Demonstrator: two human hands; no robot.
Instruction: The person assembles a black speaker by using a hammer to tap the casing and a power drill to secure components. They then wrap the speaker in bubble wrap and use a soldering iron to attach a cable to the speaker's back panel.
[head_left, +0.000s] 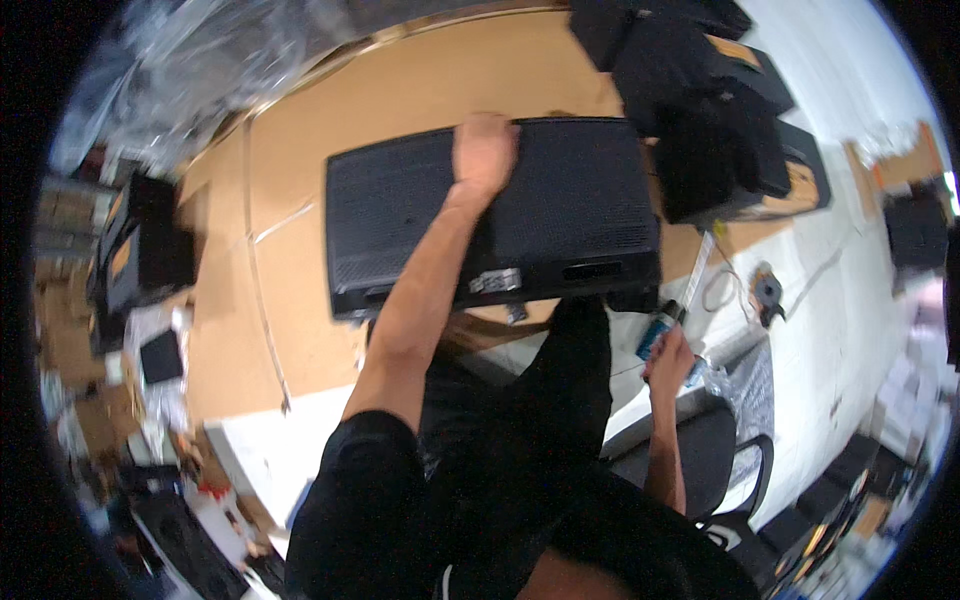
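A wide black cabinet with a fine mesh-like face, which looks like a speaker, lies across the cardboard-covered surface. My left hand reaches over it, fingers curled round its far edge. Along the near edge are a slot-like recess and a pale label. Low on the right, my right hand is closed round a teal and black power tool, drill-like in look. A long pale shaft seems to extend from it, pointing away from me; blur hides its exact form.
Brown cardboard covers the work surface. Black boxes are stacked at the far right, beside a small dark roll-like object. A black chair stands near my right arm. Clear plastic wrap is heaped at the far left.
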